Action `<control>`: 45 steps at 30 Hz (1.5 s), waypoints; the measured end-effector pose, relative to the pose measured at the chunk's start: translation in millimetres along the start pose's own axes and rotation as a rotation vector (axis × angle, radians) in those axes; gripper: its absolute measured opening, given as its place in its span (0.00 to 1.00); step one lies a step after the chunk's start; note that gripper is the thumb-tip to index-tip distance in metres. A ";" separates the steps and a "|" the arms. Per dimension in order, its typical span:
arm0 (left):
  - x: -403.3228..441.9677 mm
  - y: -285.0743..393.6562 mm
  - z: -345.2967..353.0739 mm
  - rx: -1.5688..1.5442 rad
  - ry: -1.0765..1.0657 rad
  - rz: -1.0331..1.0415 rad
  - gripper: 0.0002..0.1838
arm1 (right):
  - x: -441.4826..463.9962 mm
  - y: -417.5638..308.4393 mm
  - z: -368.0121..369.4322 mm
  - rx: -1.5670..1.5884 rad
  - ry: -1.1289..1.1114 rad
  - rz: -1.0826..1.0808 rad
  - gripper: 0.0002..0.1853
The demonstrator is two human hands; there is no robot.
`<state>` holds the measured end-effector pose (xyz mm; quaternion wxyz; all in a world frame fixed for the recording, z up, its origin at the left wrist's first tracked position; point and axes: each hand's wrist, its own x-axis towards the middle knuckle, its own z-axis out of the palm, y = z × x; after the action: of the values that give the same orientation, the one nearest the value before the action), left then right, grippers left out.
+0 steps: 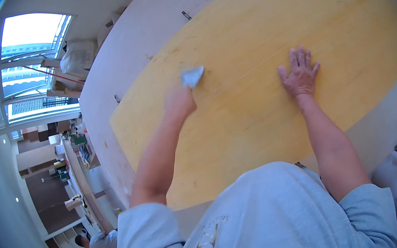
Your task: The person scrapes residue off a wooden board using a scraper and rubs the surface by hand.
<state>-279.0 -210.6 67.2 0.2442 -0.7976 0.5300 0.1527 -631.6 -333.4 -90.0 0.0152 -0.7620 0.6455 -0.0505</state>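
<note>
My left hand (pixel 179 101) is closed around a scraper with a wide metal blade (pixel 193 77). Motion blurs the hand and hides most of the handle. The blade is over the yellow board (pixel 248 117), and a small crumb of material shows just beside its edge. To the right, my right hand (pixel 300 79) lies flat on the same board with fingers spread, holding nothing. Faint lines run across the board between the two hands, and small marks and specks dot its upper left part.
Beneath the board spreads a large pale work surface (pixel 115 70), with a small dark metal clip (pixel 186 15) near its far side. At left a person in a light shirt (pixel 102 243) is by a long cluttered bench (pixel 82 178). Windows (pixel 34 71) are at upper left.
</note>
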 end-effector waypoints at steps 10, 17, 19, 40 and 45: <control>38.5 10.4 -9.8 -0.037 0.088 0.013 0.12 | 0.4 -1.5 -3.1 0.022 0.026 -0.001 0.43; -38.6 -2.1 18.6 -0.004 -0.042 -0.007 0.14 | -1.7 -0.2 -5.9 0.020 -0.024 0.014 0.42; -8.2 -6.9 25.5 -0.040 0.014 -0.035 0.16 | -1.6 -1.5 -7.8 0.003 -0.019 0.014 0.42; 21.4 -53.7 6.7 0.005 -0.007 -0.035 0.16 | -0.9 -3.0 0.1 0.014 0.008 0.028 0.43; -9.5 -70.9 31.1 0.037 -0.030 -0.001 0.16 | -3.4 -2.8 -6.0 0.001 -0.034 0.029 0.43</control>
<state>-217.0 -163.5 62.1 0.2668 -0.7908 0.5286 0.1549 -630.0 -329.4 -84.0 0.0271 -0.7534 0.6560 -0.0375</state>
